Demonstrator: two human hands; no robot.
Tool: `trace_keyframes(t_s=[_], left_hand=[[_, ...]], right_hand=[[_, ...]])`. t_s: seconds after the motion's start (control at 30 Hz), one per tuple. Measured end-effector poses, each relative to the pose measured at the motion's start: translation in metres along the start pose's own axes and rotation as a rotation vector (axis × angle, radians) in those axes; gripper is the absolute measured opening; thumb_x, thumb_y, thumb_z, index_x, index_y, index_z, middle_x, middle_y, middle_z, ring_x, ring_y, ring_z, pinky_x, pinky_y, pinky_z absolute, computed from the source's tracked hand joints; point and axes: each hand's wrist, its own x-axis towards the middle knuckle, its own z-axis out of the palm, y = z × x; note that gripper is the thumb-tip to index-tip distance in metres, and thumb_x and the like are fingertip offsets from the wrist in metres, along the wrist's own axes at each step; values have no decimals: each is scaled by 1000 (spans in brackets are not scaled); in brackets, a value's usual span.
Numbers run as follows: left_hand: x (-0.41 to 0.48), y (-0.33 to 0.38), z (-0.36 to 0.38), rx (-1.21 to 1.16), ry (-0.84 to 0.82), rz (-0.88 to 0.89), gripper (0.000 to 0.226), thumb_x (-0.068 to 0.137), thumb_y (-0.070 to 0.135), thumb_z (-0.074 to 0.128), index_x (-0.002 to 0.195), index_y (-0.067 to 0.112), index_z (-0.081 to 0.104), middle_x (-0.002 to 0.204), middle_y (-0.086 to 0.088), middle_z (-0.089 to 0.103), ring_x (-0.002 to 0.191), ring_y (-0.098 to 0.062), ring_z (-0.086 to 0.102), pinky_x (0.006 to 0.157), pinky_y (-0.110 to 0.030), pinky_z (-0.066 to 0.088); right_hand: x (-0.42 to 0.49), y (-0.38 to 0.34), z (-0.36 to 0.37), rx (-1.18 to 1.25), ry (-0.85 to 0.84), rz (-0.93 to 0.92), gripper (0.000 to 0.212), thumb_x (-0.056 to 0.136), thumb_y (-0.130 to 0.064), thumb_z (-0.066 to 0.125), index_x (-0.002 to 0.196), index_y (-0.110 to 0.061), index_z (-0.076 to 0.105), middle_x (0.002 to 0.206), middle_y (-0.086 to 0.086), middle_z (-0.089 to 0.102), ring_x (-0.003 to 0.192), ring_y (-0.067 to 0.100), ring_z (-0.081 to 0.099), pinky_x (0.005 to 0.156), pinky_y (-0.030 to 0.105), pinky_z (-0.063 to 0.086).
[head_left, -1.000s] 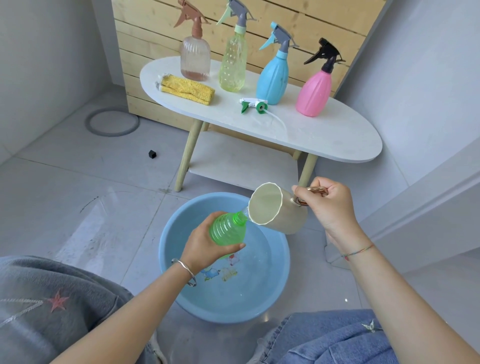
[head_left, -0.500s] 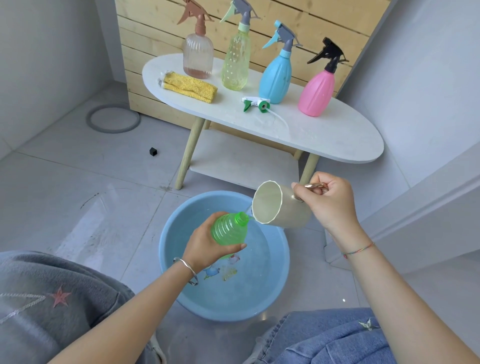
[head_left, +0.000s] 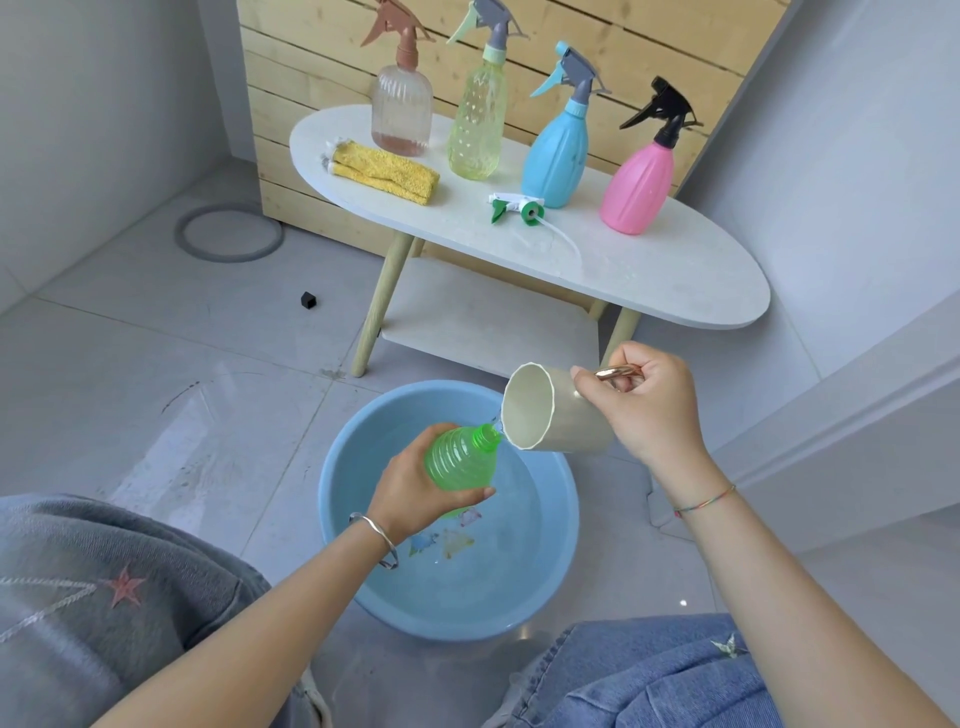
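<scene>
Over one basin (head_left: 545, 551): left hand (head_left: 415, 493) grips one bottle (head_left: 460, 460), right hand (head_left: 649, 410) one cup (head_left: 569, 423).

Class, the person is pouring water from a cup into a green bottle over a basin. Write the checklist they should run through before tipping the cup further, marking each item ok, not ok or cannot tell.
1. Left hand grips the green bottle round its body: ok.
2. Bottle mouth uncapped, sprayer head lying on the table: ok.
3. Cup, held by its handle in the right hand, has its lip at the bottle mouth: ok.
4. Blue basin sits under both to catch spills: ok.
5. Room left in the bottle: cannot tell.
6. Water left in the cup: cannot tell.
</scene>
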Motion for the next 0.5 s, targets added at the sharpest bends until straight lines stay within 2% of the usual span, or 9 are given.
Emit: trace_keyframes(t_s=[0.13,0.3,0.5], left_hand=[[0,1,0,12,9,2,75,53,57,87,119,39,53,105,25,62,102,0,57,86,-19,46],[0,1,1,12,9,-1,73,54,53,88,117,40,54,103,27,62,100,2,58,85,-19,46],[-1,2,0,8,5,-9,71,55,50,89,116,39,54,101,28,62,96,8,57,78,-10,43]], right_hand=[[-1,1,3,-10,-1,-18,47,73,-12,75,54,-15,33,51,-3,29,50,9,24,48,20,20],[-1,-1,5,-33,2,-54,44,73,-11,75,54,-12,35,50,-4,29,49,9,26,49,21,20],[-2,-4,8,-53,-4,-115,47,72,-8,75,54,-17,32,50,-7,27,49,11,29,48,17,20]])
